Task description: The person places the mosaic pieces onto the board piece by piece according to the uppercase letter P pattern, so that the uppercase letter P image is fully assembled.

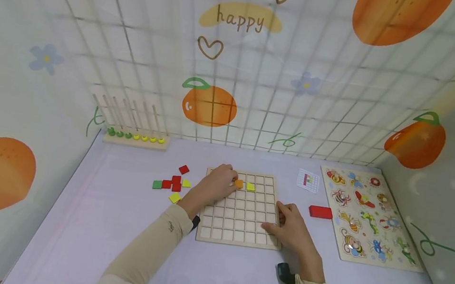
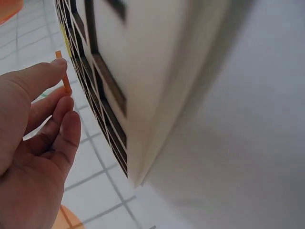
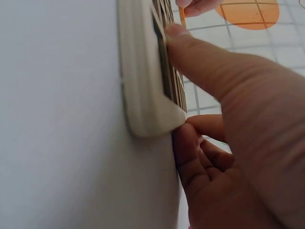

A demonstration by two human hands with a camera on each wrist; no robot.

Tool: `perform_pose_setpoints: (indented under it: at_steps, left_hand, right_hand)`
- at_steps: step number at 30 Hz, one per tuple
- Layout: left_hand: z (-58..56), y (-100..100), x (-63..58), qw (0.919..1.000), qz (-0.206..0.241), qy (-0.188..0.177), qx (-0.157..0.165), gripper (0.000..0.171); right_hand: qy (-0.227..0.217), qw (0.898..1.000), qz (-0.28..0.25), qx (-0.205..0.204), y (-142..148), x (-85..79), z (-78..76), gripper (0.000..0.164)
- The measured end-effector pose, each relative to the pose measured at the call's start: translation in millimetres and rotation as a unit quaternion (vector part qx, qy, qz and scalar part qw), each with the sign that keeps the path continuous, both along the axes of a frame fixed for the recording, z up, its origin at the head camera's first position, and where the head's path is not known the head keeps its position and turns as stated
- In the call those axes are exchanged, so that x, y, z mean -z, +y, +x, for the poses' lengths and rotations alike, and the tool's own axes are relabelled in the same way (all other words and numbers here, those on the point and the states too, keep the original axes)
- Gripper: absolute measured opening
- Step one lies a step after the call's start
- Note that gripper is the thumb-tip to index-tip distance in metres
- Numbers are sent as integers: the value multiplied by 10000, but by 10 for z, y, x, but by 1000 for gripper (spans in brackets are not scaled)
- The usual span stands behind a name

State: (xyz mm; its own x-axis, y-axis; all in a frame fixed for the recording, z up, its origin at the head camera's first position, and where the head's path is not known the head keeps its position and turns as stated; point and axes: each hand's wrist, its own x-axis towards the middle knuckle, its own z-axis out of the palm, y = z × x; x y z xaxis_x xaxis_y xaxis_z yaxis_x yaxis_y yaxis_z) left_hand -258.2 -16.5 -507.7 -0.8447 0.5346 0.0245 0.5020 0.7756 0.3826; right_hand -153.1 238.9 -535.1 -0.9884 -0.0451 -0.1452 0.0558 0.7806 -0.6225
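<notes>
The left hand [image 1: 216, 184] pinches an orange tile [image 1: 238, 184] between thumb and fingertips, over the far part of the grid board [image 1: 216, 233]; whether the tile touches the board is hard to tell. The right hand [image 1: 294, 228] grips the board's right edge, thumb on top of the grid and fingers along the side. Just right of the orange tile, a yellow tile [image 1: 250, 187] lies on the board.

Left of the board, red tiles [image 1: 176, 186] lie in a cluster with a green tile [image 1: 157, 184] at its left end; two yellow pieces [image 1: 174, 198] are near them, and a single red square [image 1: 183, 169] lies farther back. To the board's right are a red block [image 1: 321, 212], a small printed card [image 1: 308, 180] beyond it, and an insect puzzle [image 1: 364, 260] at far right. A bead rack [image 1: 135, 143] stands at the worktop's [image 1: 87, 224] far left, before a curtain [image 1: 253, 78] printed with oranges.
</notes>
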Motion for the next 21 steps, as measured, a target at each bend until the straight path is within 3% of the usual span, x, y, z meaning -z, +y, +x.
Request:
perform_pose_setpoints:
  at_steps: [8, 21]
  left_hand:
    - [-69, 53, 0, 9998, -174, -68, 116, 30]
    - [-59, 82, -25, 9987, -61, -507, 20, 27]
  right_hand:
    - [-47, 10000, 21, -5, -10, 2, -10, 95]
    - [-5, 10000, 25, 7, 6, -10, 2, 95]
